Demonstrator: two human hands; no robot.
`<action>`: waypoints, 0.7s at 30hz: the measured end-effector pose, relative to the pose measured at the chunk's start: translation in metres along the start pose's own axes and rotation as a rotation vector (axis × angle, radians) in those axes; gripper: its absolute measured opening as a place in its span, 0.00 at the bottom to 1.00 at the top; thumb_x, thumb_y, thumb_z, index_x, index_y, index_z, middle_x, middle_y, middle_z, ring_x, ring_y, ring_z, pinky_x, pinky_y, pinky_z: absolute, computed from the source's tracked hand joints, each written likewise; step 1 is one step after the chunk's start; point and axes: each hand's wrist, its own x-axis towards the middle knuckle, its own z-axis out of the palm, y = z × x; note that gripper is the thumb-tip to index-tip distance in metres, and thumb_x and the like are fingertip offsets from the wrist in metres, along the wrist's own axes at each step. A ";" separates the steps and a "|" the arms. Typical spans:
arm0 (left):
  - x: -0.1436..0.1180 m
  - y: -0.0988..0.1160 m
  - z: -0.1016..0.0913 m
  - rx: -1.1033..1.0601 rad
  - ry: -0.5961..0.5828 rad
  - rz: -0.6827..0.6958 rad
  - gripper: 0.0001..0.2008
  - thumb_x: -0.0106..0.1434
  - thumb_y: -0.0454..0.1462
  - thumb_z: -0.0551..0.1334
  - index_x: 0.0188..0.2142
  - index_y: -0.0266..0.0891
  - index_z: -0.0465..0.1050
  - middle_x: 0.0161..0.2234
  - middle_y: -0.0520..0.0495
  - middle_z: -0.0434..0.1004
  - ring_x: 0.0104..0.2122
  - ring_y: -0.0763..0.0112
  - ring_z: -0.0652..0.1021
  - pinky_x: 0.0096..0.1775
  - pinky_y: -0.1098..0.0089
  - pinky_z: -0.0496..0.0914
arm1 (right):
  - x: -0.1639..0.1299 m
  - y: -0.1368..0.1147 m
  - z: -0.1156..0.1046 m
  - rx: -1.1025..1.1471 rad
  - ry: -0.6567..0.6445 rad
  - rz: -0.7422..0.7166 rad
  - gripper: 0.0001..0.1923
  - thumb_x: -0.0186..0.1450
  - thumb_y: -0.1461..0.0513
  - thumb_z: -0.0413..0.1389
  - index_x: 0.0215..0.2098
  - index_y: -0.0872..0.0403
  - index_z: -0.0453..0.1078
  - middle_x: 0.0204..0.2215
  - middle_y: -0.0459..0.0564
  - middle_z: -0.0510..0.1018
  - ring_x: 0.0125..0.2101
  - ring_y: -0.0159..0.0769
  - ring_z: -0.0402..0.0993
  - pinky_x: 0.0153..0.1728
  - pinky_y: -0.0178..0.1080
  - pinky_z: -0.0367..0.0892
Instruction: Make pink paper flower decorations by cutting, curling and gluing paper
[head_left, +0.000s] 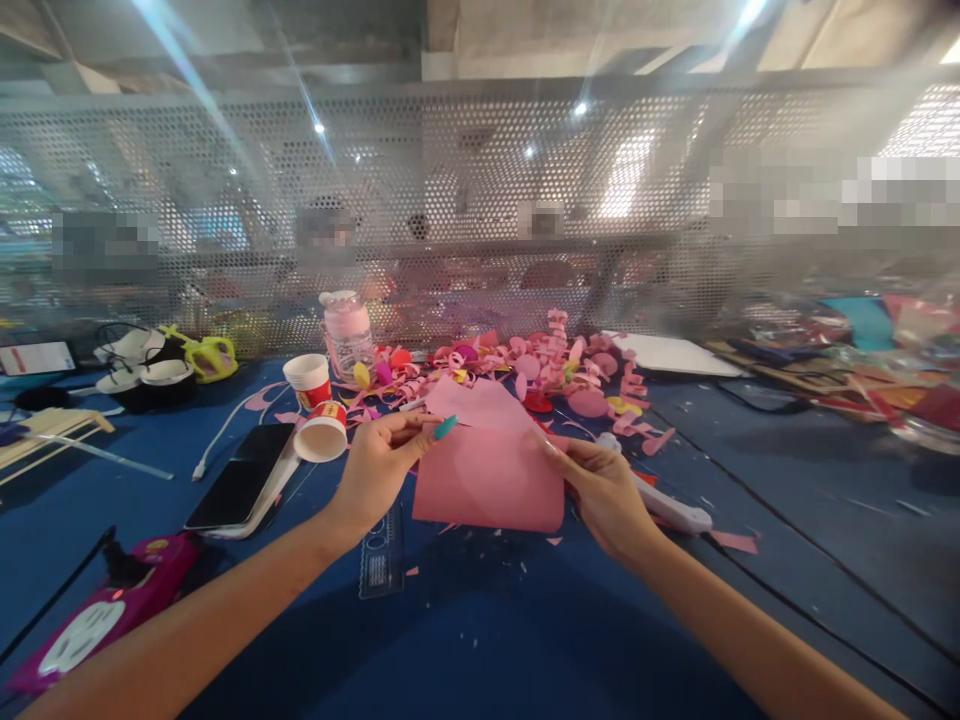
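A folded sheet of pink paper (pixel 487 480) is held up over the table between both hands, its upper flap paler than the front. My left hand (pixel 382 460) pinches its upper left edge, thumb in front with a teal nail. On the other side my right hand (pixel 600 485) grips the right edge between thumb and fingers. Behind the sheet lies a heap of pink paper cutouts and curls (pixel 529 365). A clear stencil ruler (pixel 381 555) rests just below my left hand. Beside my right wrist is a white glue gun (pixel 675 508), partly hidden by that hand.
Left of the sheet are two paper cups (pixel 321 432), a black phone (pixel 244 475), a pink-lidded bottle (pixel 347 325) and a magenta power strip (pixel 112 610). Black cords (pixel 750 480) cross the right side. A perforated metal screen (pixel 450 200) stands behind the blue table (pixel 480 650).
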 end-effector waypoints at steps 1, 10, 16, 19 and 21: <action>0.000 0.001 0.000 0.003 -0.003 0.000 0.15 0.50 0.43 0.68 0.34 0.37 0.77 0.31 0.47 0.80 0.31 0.70 0.78 0.30 0.75 0.70 | 0.000 0.000 0.000 -0.002 0.006 0.003 0.15 0.47 0.54 0.66 0.29 0.53 0.79 0.24 0.47 0.79 0.25 0.30 0.68 0.26 0.32 0.63; 0.000 0.001 -0.001 -0.005 -0.018 0.016 0.14 0.51 0.43 0.67 0.35 0.38 0.77 0.33 0.47 0.81 0.32 0.71 0.78 0.29 0.76 0.70 | 0.001 0.001 -0.001 0.007 0.010 0.018 0.13 0.47 0.54 0.67 0.28 0.52 0.79 0.24 0.47 0.79 0.25 0.28 0.67 0.26 0.30 0.61; 0.000 0.002 -0.001 0.004 -0.015 0.006 0.14 0.51 0.44 0.66 0.35 0.38 0.76 0.32 0.47 0.81 0.31 0.71 0.77 0.26 0.77 0.69 | 0.001 0.002 -0.001 -0.007 0.016 0.013 0.12 0.47 0.54 0.67 0.26 0.53 0.79 0.22 0.46 0.78 0.24 0.28 0.66 0.26 0.31 0.60; -0.001 0.004 0.000 0.015 -0.009 0.018 0.14 0.51 0.44 0.66 0.34 0.37 0.76 0.32 0.47 0.81 0.31 0.71 0.77 0.27 0.77 0.68 | 0.001 0.003 -0.002 -0.006 0.023 0.016 0.12 0.46 0.54 0.67 0.25 0.54 0.78 0.20 0.45 0.77 0.24 0.27 0.65 0.25 0.30 0.59; -0.001 0.004 0.000 0.026 -0.009 0.032 0.14 0.51 0.44 0.66 0.34 0.37 0.76 0.32 0.47 0.81 0.31 0.71 0.77 0.27 0.76 0.69 | 0.001 0.004 -0.002 -0.006 0.030 0.026 0.13 0.46 0.54 0.67 0.25 0.54 0.78 0.20 0.45 0.77 0.23 0.26 0.65 0.25 0.30 0.59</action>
